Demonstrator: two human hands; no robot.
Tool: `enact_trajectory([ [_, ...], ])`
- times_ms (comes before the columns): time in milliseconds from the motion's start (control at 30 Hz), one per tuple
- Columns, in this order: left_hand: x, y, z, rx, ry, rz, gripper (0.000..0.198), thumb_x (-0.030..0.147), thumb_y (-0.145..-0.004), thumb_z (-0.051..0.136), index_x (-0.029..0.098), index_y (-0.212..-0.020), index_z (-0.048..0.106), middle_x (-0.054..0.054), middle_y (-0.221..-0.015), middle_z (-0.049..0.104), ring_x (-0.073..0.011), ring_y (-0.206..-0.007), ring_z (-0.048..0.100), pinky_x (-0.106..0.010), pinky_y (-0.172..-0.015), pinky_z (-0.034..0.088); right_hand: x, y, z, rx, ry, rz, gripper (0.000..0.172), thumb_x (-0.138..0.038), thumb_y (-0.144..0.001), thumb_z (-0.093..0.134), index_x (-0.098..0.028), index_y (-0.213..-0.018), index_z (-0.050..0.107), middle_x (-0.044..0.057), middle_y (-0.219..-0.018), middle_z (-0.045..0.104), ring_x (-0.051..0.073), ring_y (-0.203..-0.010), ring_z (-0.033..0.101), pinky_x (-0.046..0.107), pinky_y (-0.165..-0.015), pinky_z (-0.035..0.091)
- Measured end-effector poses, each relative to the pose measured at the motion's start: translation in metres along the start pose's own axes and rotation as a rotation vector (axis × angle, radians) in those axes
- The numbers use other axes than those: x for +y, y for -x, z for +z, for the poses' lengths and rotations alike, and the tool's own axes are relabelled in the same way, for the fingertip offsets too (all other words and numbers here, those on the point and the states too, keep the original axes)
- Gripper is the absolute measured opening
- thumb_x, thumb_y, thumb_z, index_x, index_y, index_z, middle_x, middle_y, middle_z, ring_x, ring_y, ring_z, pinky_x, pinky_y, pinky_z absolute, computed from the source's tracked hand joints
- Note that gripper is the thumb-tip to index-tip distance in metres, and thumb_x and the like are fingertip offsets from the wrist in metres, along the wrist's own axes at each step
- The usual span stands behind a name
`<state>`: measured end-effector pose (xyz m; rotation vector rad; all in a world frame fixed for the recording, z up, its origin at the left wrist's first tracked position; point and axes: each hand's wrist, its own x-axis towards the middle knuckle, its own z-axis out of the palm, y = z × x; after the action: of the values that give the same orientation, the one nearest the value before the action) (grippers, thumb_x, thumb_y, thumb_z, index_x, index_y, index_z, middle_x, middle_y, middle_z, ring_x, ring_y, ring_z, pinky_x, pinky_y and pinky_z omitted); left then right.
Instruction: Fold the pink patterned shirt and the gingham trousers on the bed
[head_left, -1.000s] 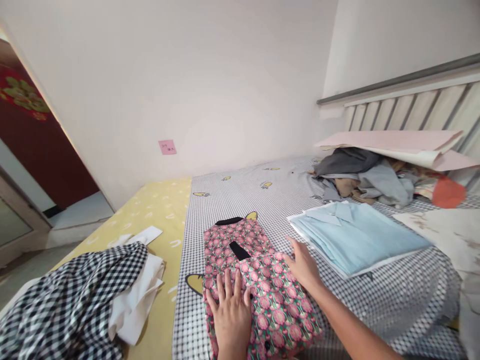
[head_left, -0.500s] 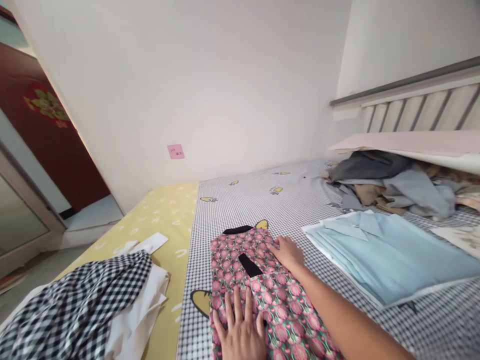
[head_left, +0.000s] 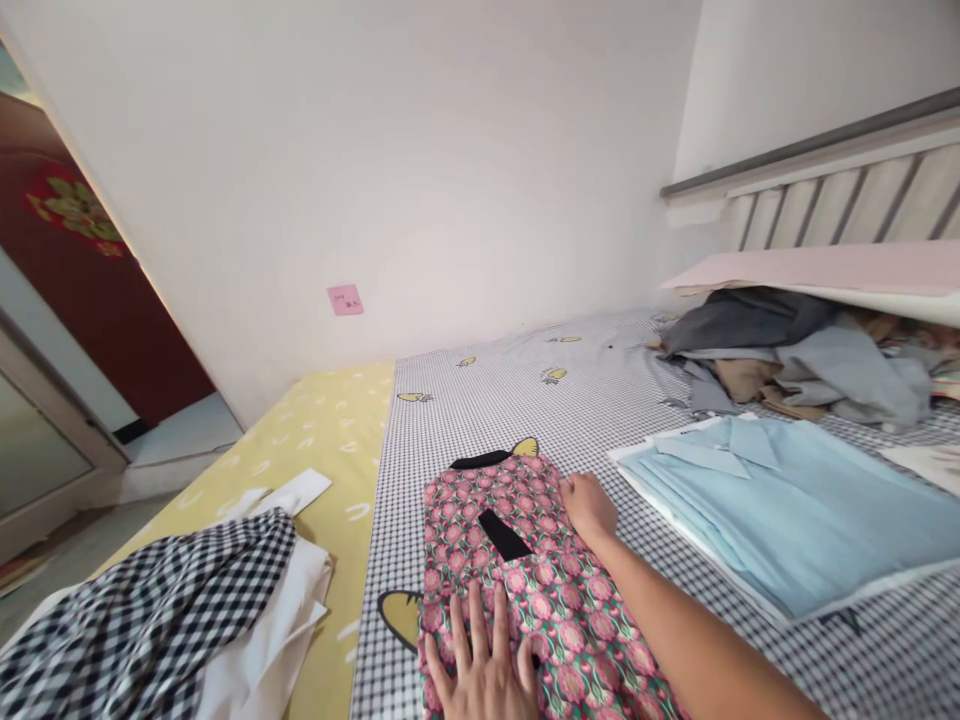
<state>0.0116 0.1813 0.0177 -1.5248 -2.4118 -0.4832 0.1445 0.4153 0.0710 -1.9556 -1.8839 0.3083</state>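
Observation:
A pink floral garment (head_left: 559, 610) with a black neckband and a short black strip on its front lies folded in front of me on the checked bed sheet. My left hand (head_left: 487, 650) rests flat on its lower part, fingers spread. At the garment's upper right edge, my right hand (head_left: 590, 505) is closed with the fingers curled round the cloth's side; the fingertips are hidden. Right of my forearm lies a folded light blue shirt (head_left: 810, 500) with its collar up top, on a white backing.
A black-and-white checked cloth (head_left: 165, 590) and white pieces lie on the yellow sheet (head_left: 307, 415) at left. Rumpled grey and brown clothes (head_left: 817, 350) sit at the back right under a pale pink board (head_left: 817, 268). A wall (head_left: 465, 180) bounds the far side.
My right hand has curled its fingers in and shifted slightly right, and the garment's upper right edge has moved outward with it. My left hand stays flat. The view has shifted a little.

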Motion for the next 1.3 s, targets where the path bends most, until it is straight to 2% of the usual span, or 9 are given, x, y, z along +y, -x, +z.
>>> enact_trajectory([
  [167, 0.001, 0.001, -0.001, 0.033, 0.008, 0.008, 0.048, 0.049, -0.098, 0.047, 0.042, -0.145, 0.05, 0.0, -0.158, 0.046, -0.0346, -0.145, 0.045, -0.071, -0.123, 0.017, -0.005, -0.005, -0.018, 0.031, 0.017, 0.0, 0.038, -0.017, -0.093, 0.049, -0.019, -0.129, 0.061, 0.017, -0.122, 0.06, 0.024, -0.088, 0.068, 0.035, -0.07, 0.048],
  [267, 0.002, 0.002, -0.004, 0.017, 0.011, 0.009, 0.048, 0.048, -0.098, 0.048, 0.042, -0.146, 0.049, -0.001, -0.159, 0.046, -0.0351, -0.146, 0.044, -0.072, -0.123, 0.015, -0.02, 0.002, -0.034, 0.094, 0.024, -0.097, 0.049, -0.016, -0.094, 0.047, -0.019, -0.143, 0.052, 0.021, -0.135, 0.055, 0.03, -0.112, 0.063, 0.042, -0.087, 0.048],
  [400, 0.004, 0.003, -0.009, 0.024, 0.018, 0.02, 0.05, 0.045, -0.099, 0.047, 0.041, -0.148, 0.045, -0.001, -0.16, 0.044, -0.0337, -0.148, 0.041, -0.071, -0.125, 0.013, -0.043, 0.03, -0.035, 0.076, 0.015, -0.411, 0.037, -0.026, -0.102, 0.042, -0.031, -0.129, 0.066, 0.008, -0.134, 0.064, 0.025, -0.128, 0.053, 0.042, -0.11, 0.033],
  [500, 0.004, 0.004, -0.009, 0.023, 0.013, 0.025, 0.05, 0.043, -0.099, 0.048, 0.04, -0.149, 0.045, -0.001, -0.161, 0.042, -0.0339, -0.149, 0.04, -0.071, -0.124, 0.014, -0.048, 0.046, -0.013, -0.088, 0.058, -0.558, 0.037, -0.045, -0.104, 0.041, -0.044, -0.131, 0.066, -0.001, -0.142, 0.063, 0.03, -0.141, 0.042, 0.056, -0.118, 0.021],
  [700, 0.0, 0.004, -0.009, -0.027, 0.004, 0.06, 0.05, 0.046, -0.099, 0.045, 0.04, -0.149, 0.046, -0.003, -0.161, 0.044, -0.0365, -0.148, 0.04, -0.075, -0.121, 0.017, -0.04, 0.041, 0.026, -0.214, 0.14, -0.448, 0.053, -0.057, -0.105, 0.028, -0.048, -0.156, 0.034, 0.0, -0.169, 0.031, 0.035, -0.155, 0.017, 0.077, -0.114, 0.009],
  [933, 0.001, 0.003, -0.028, -0.064, 0.01, 0.096, 0.052, 0.045, -0.102, 0.039, 0.036, -0.153, 0.041, -0.004, -0.164, 0.039, -0.0345, -0.151, 0.035, -0.074, -0.121, 0.016, -0.044, 0.03, -0.011, -0.253, 0.023, -0.358, 0.055, -0.052, -0.103, 0.036, -0.042, -0.157, 0.036, 0.005, -0.167, 0.033, 0.031, -0.151, 0.03, 0.069, -0.115, 0.025],
  [1033, 0.002, 0.002, -0.028, -0.062, 0.008, 0.096, 0.051, 0.047, -0.102, 0.038, 0.036, -0.152, 0.043, -0.005, -0.164, 0.039, -0.0344, -0.152, 0.034, -0.073, -0.122, 0.014, -0.037, 0.054, -0.041, -0.118, 0.006, -0.352, 0.055, -0.037, -0.105, 0.03, -0.035, -0.16, 0.032, 0.007, -0.168, 0.031, 0.028, -0.15, 0.032, 0.067, -0.117, 0.021],
  [1167, 0.002, 0.002, -0.028, -0.062, 0.002, 0.098, 0.051, 0.047, -0.103, 0.036, 0.036, -0.152, 0.043, -0.005, -0.164, 0.039, -0.034, -0.152, 0.034, -0.074, -0.122, 0.014, -0.015, 0.113, -0.062, 0.042, 0.003, -0.6, 0.046, -0.037, -0.104, 0.041, -0.042, -0.149, 0.049, -0.001, -0.159, 0.047, 0.028, -0.148, 0.034, 0.065, -0.122, 0.007],
  [1300, 0.001, 0.002, -0.032, -0.074, -0.016, 0.102, 0.051, 0.045, -0.103, 0.038, 0.036, -0.153, 0.041, -0.005, -0.164, 0.039, -0.0337, -0.152, 0.033, -0.073, -0.122, 0.016, 0.008, 0.154, -0.046, -0.12, 0.103, -0.648, 0.043, -0.045, -0.103, 0.046, -0.052, -0.145, 0.051, -0.005, -0.16, 0.046, 0.036, -0.15, 0.032, 0.072, -0.117, 0.011],
])
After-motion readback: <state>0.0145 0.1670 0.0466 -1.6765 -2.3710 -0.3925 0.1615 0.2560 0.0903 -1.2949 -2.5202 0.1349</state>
